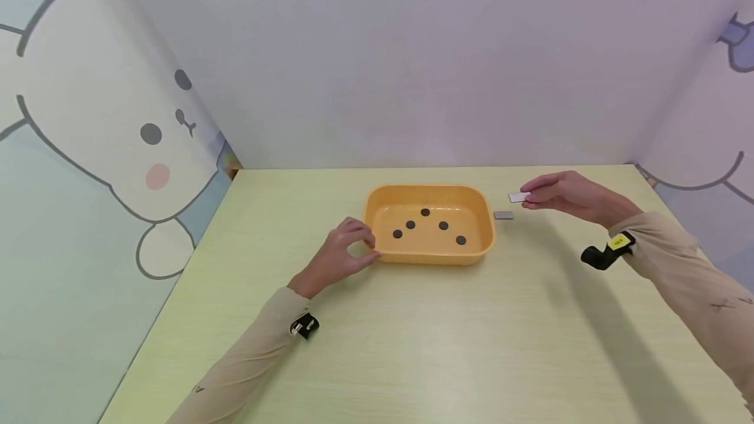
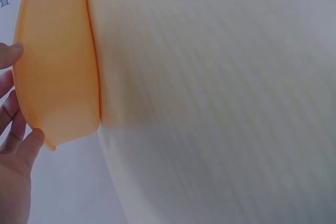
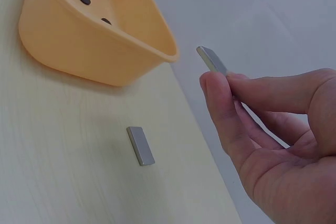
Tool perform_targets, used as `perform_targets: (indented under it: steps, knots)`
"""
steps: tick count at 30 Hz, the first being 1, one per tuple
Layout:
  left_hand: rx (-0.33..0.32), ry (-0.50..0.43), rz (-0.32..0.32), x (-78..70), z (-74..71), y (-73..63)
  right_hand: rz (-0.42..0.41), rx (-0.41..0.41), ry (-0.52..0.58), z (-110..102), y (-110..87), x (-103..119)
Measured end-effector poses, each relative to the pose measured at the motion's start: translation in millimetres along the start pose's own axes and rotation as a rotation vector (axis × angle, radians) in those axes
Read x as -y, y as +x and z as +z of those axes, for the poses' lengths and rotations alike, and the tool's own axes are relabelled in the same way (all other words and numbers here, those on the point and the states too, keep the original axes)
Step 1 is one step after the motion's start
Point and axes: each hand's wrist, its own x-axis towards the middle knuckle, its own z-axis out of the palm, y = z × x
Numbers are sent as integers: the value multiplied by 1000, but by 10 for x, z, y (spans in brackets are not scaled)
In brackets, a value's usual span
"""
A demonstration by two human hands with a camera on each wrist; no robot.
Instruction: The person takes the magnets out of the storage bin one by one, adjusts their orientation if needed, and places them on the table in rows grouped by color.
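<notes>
An orange plastic basin (image 1: 436, 258) stands on the table, with several small dark round discs (image 1: 444, 226) spread over its floor. At its near left corner my left hand (image 1: 341, 250) holds the rim, thumb and fingers on the edge. Off the basin's right side, my right hand (image 1: 568, 196) pinches a small flat rectangular metal bar (image 3: 212, 60) between thumb and fingers, raised above the table. A second, similar metal bar (image 3: 140, 146) lies flat on the tabletop beside the basin's right end, below the right hand.
The pale wooden table (image 1: 436, 339) reaches to a plain wall (image 1: 412, 70) at the back. Side panels with cartoon animals (image 1: 106, 103) flank it on the left and right. A black wrist device (image 1: 607, 252) sits on the right sleeve, another on the left.
</notes>
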Motion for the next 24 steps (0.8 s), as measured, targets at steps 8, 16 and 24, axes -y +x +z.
perform_targets:
  steps: [8, 16, 24]
  knots:
    - [-13, -2, 13, -10, 2, 9, 0, -19, 18, -54, -61, -19]
    - [-12, -4, 13, -18, 0, 9, 4, 7, 80, -180, -101, -42]
    - [-20, 3, 16, -12, 7, 12, 4, 5, 88, -278, -134, -59]
